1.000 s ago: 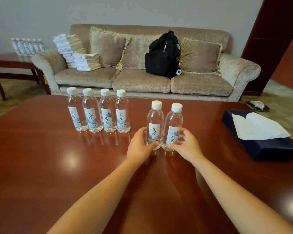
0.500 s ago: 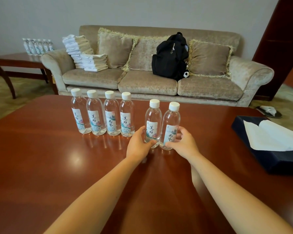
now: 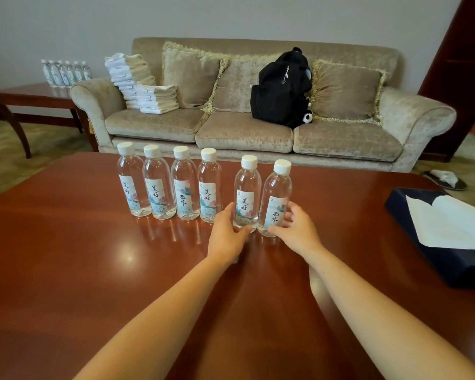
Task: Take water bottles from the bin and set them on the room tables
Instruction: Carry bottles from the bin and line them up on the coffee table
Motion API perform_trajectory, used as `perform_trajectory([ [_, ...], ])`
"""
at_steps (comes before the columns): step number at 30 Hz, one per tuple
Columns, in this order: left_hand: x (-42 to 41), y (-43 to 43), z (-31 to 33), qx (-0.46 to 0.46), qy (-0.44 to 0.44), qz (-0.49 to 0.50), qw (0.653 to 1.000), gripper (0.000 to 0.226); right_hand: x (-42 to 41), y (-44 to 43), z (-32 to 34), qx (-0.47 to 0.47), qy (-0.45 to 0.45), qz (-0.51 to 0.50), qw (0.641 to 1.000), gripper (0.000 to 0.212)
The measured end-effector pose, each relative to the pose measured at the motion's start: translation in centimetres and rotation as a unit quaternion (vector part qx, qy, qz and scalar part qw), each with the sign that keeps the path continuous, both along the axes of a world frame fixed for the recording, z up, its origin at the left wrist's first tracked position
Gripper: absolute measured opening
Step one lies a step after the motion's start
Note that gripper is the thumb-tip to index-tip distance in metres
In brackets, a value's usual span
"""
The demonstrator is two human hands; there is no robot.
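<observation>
My left hand (image 3: 228,231) curls round the foot of 1 clear plastic water bottle with a white cap (image 3: 247,193), and my right hand (image 3: 296,229) curls round its twin (image 3: 276,198). Both stand upright, side by side, on the glossy red-brown wooden table (image 3: 66,256). The row of 4 like bottles (image 3: 183,185) lies just left, nearest my left hand, so I judge a leftward slide comes next. That makes 6 here, and I think 6 more on the far side table (image 3: 25,91).

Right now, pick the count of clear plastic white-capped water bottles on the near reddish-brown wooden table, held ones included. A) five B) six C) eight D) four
B: a row of four clear plastic bottles stands on the reddish-brown wooden table. To its right the left hand holds a fifth bottle and the right hand holds a sixth bottle, both upright.
</observation>
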State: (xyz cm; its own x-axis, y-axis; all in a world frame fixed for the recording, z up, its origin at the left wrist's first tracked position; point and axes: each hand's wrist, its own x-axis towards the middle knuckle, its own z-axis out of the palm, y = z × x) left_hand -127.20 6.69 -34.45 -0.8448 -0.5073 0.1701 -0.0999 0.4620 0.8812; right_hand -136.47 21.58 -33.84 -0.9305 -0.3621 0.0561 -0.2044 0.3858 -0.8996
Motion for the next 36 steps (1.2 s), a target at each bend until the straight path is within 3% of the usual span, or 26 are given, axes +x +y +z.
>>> perform_trajectory([
  [5,1.3,-0.2,0.1,0.084,-0.013,0.012,0.996,0.063,0.7,0.3,0.2,0.01,0.019,-0.038,0.999,0.076],
  [10,2.0,0.1,0.7,0.201,-0.026,-0.061,0.977,0.059,0.7,-0.2,0.0,0.004,0.027,-0.075,0.997,0.062],
  [14,1.9,0.3,0.7,0.204,-0.025,-0.098,0.974,0.063,0.4,-0.5,0.0,0.005,0.033,-0.077,0.996,0.06],
  [23,1.0,0.2,0.2,0.254,0.015,-0.062,0.965,0.069,-0.3,-2.1,-0.1,0.003,0.045,-0.075,0.996,0.057],
  [36,-0.2,-0.5,0.0,0.282,-0.014,-0.049,0.958,0.078,-0.8,-3.8,0.1,0.012,0.044,-0.079,0.996,0.059],
])
